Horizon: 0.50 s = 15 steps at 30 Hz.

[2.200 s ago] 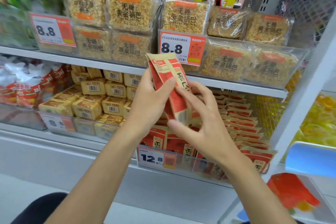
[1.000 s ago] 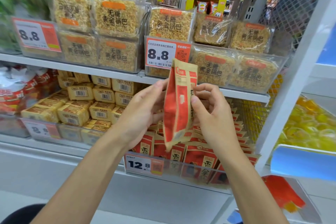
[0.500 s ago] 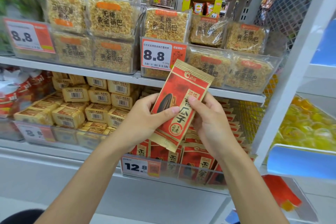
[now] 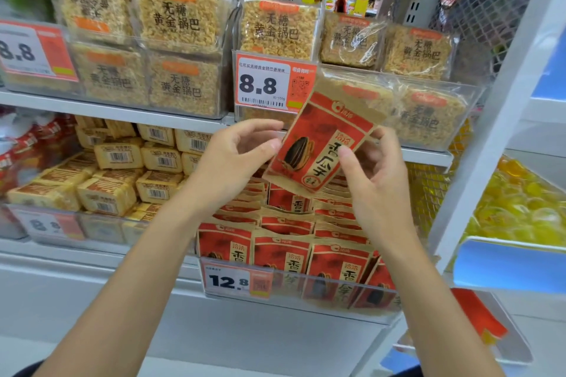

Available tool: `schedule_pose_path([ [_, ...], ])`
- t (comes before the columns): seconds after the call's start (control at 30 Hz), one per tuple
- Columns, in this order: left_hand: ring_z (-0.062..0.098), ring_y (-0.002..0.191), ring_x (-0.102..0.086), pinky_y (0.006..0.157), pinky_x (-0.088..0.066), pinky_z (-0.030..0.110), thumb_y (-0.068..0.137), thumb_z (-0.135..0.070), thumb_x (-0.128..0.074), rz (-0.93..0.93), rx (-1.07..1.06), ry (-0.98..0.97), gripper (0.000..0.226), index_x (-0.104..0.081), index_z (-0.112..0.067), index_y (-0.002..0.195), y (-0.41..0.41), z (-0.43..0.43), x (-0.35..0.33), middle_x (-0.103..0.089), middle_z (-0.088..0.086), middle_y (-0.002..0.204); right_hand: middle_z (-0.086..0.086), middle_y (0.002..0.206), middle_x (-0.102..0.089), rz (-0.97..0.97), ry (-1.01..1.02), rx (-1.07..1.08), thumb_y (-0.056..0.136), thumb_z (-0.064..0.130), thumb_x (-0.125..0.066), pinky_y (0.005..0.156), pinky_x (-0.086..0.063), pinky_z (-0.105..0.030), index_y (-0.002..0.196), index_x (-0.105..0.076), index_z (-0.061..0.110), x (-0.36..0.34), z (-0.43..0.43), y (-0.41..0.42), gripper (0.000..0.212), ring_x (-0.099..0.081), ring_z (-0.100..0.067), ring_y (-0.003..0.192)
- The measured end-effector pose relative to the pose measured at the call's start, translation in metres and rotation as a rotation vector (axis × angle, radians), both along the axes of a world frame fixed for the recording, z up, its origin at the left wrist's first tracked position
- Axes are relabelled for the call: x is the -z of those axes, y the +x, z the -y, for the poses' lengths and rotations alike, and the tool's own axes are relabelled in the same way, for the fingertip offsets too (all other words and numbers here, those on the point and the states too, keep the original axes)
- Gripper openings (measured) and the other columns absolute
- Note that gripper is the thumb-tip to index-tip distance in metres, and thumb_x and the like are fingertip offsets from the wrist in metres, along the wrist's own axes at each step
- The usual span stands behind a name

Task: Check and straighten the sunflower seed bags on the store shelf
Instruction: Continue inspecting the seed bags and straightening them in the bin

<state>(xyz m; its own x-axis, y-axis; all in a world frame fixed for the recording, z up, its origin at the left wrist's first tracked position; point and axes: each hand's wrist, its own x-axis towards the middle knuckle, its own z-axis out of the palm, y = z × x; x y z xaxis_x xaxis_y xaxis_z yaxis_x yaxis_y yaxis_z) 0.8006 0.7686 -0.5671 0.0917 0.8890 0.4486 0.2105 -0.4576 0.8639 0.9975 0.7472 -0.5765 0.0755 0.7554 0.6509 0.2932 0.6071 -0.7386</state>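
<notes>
A red and brown sunflower seed bag [image 4: 318, 144] is tilted in the air in front of the shelf, its printed face towards me. My right hand [image 4: 379, 180] pinches its right side, thumb on the front and fingers behind. My left hand [image 4: 235, 162] is at the bag's left edge with fingers loosely curled; only the thumb tip touches the edge. Below, several rows of the same seed bags [image 4: 284, 251] stand upright in a clear-fronted tray [image 4: 337, 294] with a 12.8 price tag [image 4: 232, 280].
Rice crust packs [image 4: 180, 12] fill the shelf above, behind an 8.8 tag [image 4: 263, 86]. Small yellow packets [image 4: 116, 159] lie left of the seed bags. A white shelf post [image 4: 496, 119] rises on the right, with a bin of yellow sweets [image 4: 520, 202] beyond it.
The bag was turned from edge-on until its front faces me. My left thumb has come off the front and now sits at the left edge; my right hand keeps its pinch.
</notes>
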Motion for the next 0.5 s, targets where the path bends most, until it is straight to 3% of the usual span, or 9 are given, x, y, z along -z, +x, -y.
schedule_pose_path([
  [0.1,0.002,0.106,-0.065,0.101,-0.048,0.034,0.096,-0.027,-0.06,-0.038,0.004,-0.102,0.037,-0.052,-0.033,0.132,-0.004,-0.008,0.013,-0.073,-0.013,0.106,0.016,0.103,-0.069,0.138,-0.026,0.013,0.098,0.017,-0.057,0.086,-0.053,-0.023,0.113,-0.052,0.024,0.012,-0.008,-0.001,0.018,-0.064,0.001,0.1],
  [0.2,0.002,0.1,-0.065,0.094,-0.049,0.028,0.096,-0.029,-0.06,-0.183,0.012,-0.127,0.032,-0.058,-0.032,0.128,-0.002,-0.014,0.025,-0.072,-0.01,0.105,0.027,0.103,-0.063,0.267,-0.066,0.027,0.098,0.019,-0.058,0.08,-0.043,-0.005,0.116,-0.052,0.029,0.019,-0.014,-0.002,0.021,-0.058,0.013,0.099],
  [0.37,0.005,0.104,-0.062,0.091,-0.05,0.032,0.099,-0.042,-0.051,-0.418,-0.031,-0.162,0.031,-0.056,-0.033,0.129,0.0,-0.026,0.037,-0.067,-0.012,0.109,0.024,0.103,-0.064,0.405,-0.236,0.006,0.096,0.026,-0.059,0.08,-0.044,-0.011,0.112,-0.055,0.029,0.027,-0.023,0.002,0.016,-0.057,0.01,0.099],
  [0.5,0.01,0.099,-0.065,0.091,-0.052,0.039,0.099,-0.046,-0.049,-0.527,-0.006,-0.185,0.033,-0.07,-0.024,0.112,-0.004,-0.031,0.033,-0.072,-0.008,0.104,0.024,0.112,-0.062,0.466,-0.283,-0.013,0.097,0.028,-0.058,0.092,-0.043,-0.017,0.121,-0.056,0.028,0.028,-0.028,0.007,0.024,-0.055,0.005,0.11],
])
